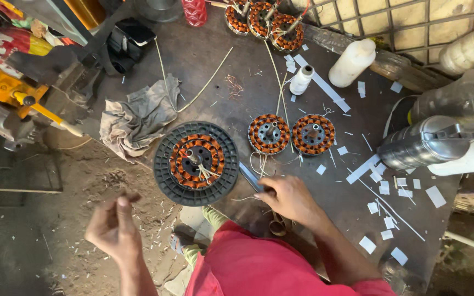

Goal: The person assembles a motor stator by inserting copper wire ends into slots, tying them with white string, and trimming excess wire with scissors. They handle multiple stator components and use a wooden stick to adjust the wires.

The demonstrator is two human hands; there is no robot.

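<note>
The right hand (286,198) lay on the dark tabletop (209,60), its fingers (264,186) curled together at the near edge of a black ribbed disc holding a copper-wound stator (196,163); whether they pinched a thin wire there could not be told. The left hand (113,227) hung off the tabletop over the dirt floor (39,241), fingers loosely bunched, thumb up, holding nothing clearly visible. Two smaller wound stators (291,134) sat just beyond the right hand, a crumpled grey rag (138,118) lay left of the disc, and white paper strips (390,192) were scattered to the right.

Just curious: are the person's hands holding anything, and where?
The right hand rests on the table, pinching something by the wound coil; what, I cannot tell. The left hand is raised, pinched, seemingly empty.
</note>
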